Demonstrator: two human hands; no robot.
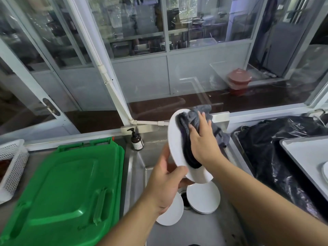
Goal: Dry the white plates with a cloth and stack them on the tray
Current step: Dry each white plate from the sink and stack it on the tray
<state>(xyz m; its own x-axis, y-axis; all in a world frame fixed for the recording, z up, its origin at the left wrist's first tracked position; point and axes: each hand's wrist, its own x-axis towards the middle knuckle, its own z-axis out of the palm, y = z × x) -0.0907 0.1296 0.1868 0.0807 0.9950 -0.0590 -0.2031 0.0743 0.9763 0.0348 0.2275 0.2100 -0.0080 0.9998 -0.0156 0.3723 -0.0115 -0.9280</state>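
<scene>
While the left hand [165, 185] grips the lower rim of a white plate [174, 148], thumb curled over the front edge and fingers behind, the plate stands tilted nearly on edge above the sink [134, 167]. Right hand [202, 139] lies flat, fingers spread, pressing a grey cloth [200, 112] against the plate's face; cloth bunched, part of it hanging past the far rim. Hands close together, one on each side of the same plate. Two more plates in the sink basin below: one [204, 197] near the drain, one [173, 212] partly hidden under the left wrist. Tray [301, 148] at far right on the worktop, well apart from the sink, with the edge of a white plate [325, 170] just showing on it. Green lid [67, 189] to the left, pump bottle [137, 141] at the sink's back corner, black bag [276, 139] between sink and tray. Judgement: plate is stiff, smooth, likely ceramic or melamine, and if wet, slippery at the rim; breakable if it drops onto steel or the plates below. Best hold is a rim pinch with fingers backing the underside, as now, shifting grip to reach the covered edge. Cloth soft, conforms easily, adds friction. Drying seems mid-way; back face and stacking not yet done.
</scene>
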